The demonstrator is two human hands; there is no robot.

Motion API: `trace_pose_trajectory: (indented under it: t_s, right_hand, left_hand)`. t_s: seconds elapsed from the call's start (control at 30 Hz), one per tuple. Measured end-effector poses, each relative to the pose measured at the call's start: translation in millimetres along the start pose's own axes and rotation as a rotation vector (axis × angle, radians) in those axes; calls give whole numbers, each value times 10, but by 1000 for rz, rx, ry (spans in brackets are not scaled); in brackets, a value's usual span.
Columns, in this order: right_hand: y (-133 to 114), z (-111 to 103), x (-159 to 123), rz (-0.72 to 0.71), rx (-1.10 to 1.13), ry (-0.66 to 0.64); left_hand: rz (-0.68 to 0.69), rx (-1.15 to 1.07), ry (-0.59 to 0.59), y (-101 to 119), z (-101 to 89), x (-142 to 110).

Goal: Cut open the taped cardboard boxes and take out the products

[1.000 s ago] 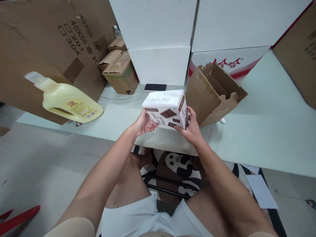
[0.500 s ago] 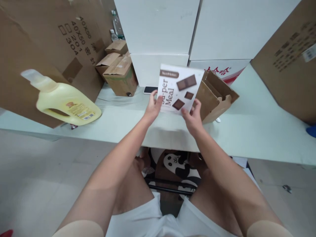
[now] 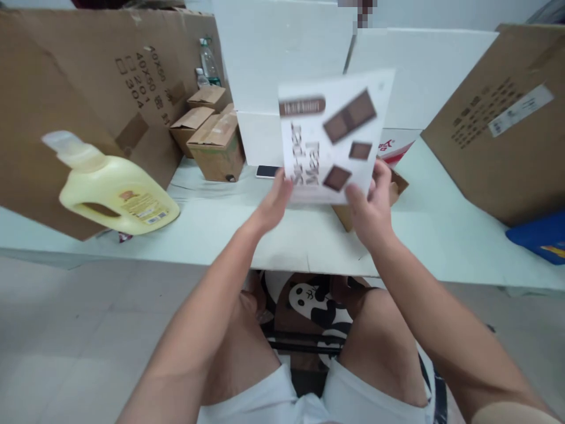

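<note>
Printed box (image 3: 335, 138) above pale table (image 3: 212, 218), seemingly tiled floor (image 3: 88, 324) below

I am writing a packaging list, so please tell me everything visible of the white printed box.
The white box looks like printed cardboard. Its blurred face, turned to the camera, reads "Su-per Meal" sideways, beside brown chocolate-like shapes and below a brown label. It appears raised above the table and slightly tilted. The left hand holds its lower left side, the right hand its lower right.
</note>
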State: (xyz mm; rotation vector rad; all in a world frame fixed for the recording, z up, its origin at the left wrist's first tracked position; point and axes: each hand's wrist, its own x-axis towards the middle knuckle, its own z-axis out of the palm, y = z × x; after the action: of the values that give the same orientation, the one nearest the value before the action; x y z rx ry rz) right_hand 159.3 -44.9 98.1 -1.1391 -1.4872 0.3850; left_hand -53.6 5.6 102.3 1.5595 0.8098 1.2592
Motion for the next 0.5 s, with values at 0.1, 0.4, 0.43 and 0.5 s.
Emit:
trace_pose_trajectory:
  t_s: [0.1,0.4,0.43,0.5]
  right_hand:
    - [139,-443,-908,381,60,182]
    - [699,-2056,-1595,913,-82,707]
    - [866,-2151,-1441,904,-188,645]
    - [1203,-2286,-1063,773,-537,441]
  left_hand:
    - [-309,120,-109,-632,0,-410]
    - [-316,117,-197,-1129,393,-392]
    - [-306,127,-209,-1124,446,-351]
    - [-285,146,-238,-1119,560,-280]
